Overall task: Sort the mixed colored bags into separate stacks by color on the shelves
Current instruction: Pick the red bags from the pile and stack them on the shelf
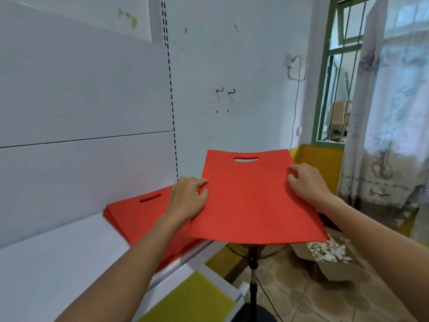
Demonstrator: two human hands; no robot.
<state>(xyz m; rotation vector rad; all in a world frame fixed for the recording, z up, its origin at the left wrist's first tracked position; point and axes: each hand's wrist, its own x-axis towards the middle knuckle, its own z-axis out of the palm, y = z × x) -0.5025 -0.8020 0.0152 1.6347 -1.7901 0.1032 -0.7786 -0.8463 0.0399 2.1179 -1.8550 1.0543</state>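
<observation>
**Upper shelf**: white flat board, backed by white panels. One stack of red bags is laid flat at its right end, with the handle slots turned toward the back panel and the near edge reaching the shelf's front lip.

**Lower shelf**: white, seen only in part below the upper one. A yellow-green bag is laid flat on it.

**Floor**: mottled tiles. An open cardboard box filled with pale scraps is set on it, and a dark fan stand is placed beside the box.

looks like a shop stockroom w/ white slotted shelving, scuffed wall, open carton on tiled floor.
</observation>
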